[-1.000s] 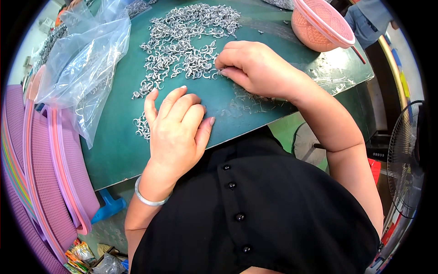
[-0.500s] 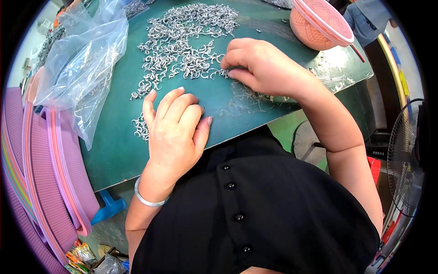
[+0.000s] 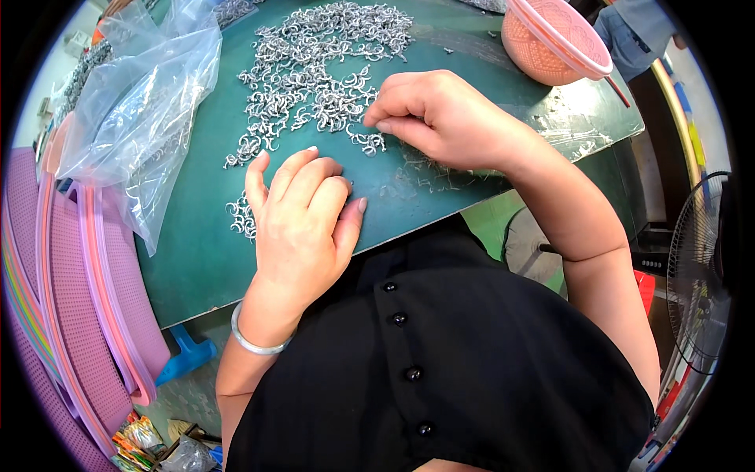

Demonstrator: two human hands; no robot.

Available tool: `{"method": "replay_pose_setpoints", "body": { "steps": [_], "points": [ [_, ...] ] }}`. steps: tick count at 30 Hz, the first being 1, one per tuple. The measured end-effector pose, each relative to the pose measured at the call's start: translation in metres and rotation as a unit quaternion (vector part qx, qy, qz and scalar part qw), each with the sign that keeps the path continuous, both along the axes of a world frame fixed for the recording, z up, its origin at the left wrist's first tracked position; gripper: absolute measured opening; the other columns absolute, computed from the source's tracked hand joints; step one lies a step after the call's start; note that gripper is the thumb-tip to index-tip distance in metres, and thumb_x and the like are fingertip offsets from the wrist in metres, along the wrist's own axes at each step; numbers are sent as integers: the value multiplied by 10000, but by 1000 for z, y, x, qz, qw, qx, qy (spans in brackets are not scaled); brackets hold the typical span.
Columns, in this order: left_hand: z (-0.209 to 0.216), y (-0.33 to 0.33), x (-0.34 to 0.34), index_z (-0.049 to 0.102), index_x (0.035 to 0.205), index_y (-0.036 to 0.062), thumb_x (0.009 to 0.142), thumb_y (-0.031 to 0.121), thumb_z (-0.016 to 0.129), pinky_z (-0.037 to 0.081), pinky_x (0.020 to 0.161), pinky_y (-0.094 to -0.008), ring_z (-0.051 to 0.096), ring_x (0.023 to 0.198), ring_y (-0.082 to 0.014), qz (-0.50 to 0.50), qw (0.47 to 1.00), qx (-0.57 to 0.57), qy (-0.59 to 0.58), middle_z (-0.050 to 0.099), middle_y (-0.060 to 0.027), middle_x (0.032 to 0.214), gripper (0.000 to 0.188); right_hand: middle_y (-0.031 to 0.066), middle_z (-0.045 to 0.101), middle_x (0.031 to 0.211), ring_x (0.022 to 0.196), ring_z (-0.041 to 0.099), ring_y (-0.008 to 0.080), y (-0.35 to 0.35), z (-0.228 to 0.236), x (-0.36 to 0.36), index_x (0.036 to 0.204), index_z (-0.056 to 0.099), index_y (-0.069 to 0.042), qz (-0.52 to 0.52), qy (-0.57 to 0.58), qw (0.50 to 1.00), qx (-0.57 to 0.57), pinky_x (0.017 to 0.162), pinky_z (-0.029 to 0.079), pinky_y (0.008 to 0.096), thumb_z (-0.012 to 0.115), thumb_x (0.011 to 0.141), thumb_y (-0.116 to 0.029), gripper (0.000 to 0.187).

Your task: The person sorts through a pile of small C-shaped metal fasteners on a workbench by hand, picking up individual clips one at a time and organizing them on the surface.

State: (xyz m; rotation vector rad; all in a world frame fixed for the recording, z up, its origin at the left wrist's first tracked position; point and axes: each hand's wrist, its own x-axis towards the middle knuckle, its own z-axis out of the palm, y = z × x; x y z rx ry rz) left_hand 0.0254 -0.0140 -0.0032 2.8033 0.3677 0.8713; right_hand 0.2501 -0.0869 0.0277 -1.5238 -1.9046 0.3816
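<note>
Small curved silver metal pieces [image 3: 330, 35] lie in a loose heap over the far middle of the green table [image 3: 197, 275]. My right hand [image 3: 440, 118] is at the heap's right edge, thumb and fingers drawn into a pinch; whatever is between them is too small to make out. Just below those fingertips lies a little cluster of the pieces [image 3: 368, 143]. My left hand [image 3: 303, 216] rests on the table near its front edge, palm down, fingers apart and slightly bent. Beside its little finger sits another small group of pieces [image 3: 240, 214], partly covered by the hand.
A clear plastic bag [image 3: 149, 118] lies along the table's left side, beside stacked purple baskets [image 3: 110, 291]. A pink bowl-shaped basket [image 3: 546, 47] stands at the far right corner. A fan [image 3: 696, 271] is at the right. Another person [image 3: 637, 31] shows partly at the far right.
My right hand has shifted a little to the left along the heap's edge. The small cluster below its fingertips has moved left and nearer. My left hand stays put.
</note>
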Motion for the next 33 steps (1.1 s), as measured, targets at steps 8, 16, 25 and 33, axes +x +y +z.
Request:
{"method": "replay_pose_setpoints", "body": {
  "steps": [8, 16, 25, 33],
  "points": [
    [0, 0, 0, 621, 853, 88, 759, 142, 749, 266, 1080, -568, 597, 1105, -278, 0, 1000, -1, -3, 640, -63, 1026, 167, 123, 613, 876, 801, 628, 325, -6, -1, 1, 929, 666, 8, -12, -72, 997, 23, 699, 506, 379, 677, 815, -3, 115],
    [-1, 0, -1, 633, 873, 84, 766, 145, 746, 266, 1082, -565, 598, 1107, -281, 1, 1000, -2, -3, 641, -67, 1038, 167, 106, 606, 851, 866, 610, 328, -3, -11, -16, 787, 677, -54, -1, -87, 994, 59, 774, 507, 419, 701, 774, -100, 54],
    [-1, 0, -1, 629, 878, 79, 774, 152, 745, 266, 1082, -567, 595, 1106, -287, 0, 1000, -5, 0, 637, -74, 1044, 171, 93, 593, 868, 882, 565, 314, -2, -16, -19, 764, 639, -49, 8, -65, 994, 88, 793, 477, 394, 685, 765, -60, 47],
    [3, -2, 0, 645, 857, 72, 768, 104, 756, 257, 1115, -522, 599, 1135, -287, 9, 1000, -26, 7, 650, -65, 1045, 146, 75, 558, 913, 881, 554, 289, -10, -16, -15, 822, 623, -43, 47, -62, 992, 94, 753, 476, 379, 710, 758, -10, 113]
  ]
}}
